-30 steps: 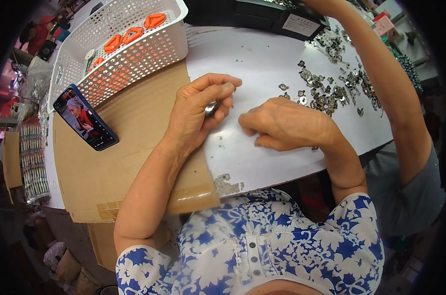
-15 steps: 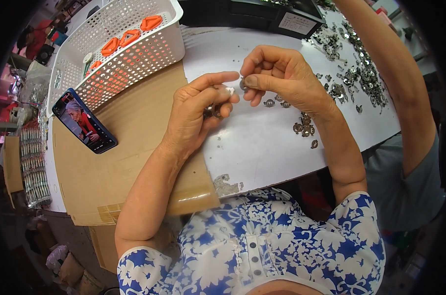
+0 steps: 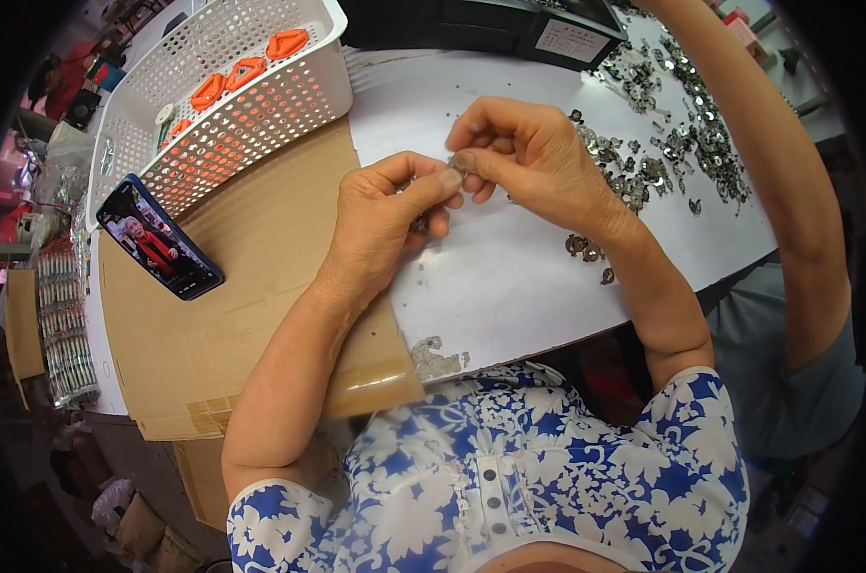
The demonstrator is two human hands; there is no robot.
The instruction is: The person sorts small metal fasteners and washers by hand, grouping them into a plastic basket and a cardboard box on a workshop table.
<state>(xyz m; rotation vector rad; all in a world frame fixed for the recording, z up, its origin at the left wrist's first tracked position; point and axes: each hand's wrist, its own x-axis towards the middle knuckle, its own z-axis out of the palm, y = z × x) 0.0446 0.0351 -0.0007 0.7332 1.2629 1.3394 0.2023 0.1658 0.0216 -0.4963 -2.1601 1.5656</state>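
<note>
My left hand [image 3: 380,212] is closed, its thumb and forefinger pressed together at the tips. Under its curled fingers a small dark metal part [image 3: 419,223] shows; how many it holds is hidden. My right hand [image 3: 545,164] pinches a small round metal piece [image 3: 459,163] between thumb and forefinger. The two hands' fingertips meet at this piece, above the white tabletop [image 3: 490,296]. A few loose metal parts [image 3: 586,248] lie beneath my right wrist, and a larger scatter of shiny metal parts [image 3: 710,158] spreads farther right.
A white perforated basket [image 3: 332,81] with orange triangular pieces [image 3: 245,74] stands at the far left. A phone [image 3: 160,239] leans by it on brown cardboard [image 3: 270,277]. A black bin [image 3: 490,31] sits at the back. Another person's arm [image 3: 786,143] reaches in from the right.
My hands have come together at the fingertips; the right one moved slightly left with its metal piece. A small white bit seen at my left fingertips is now hidden.
</note>
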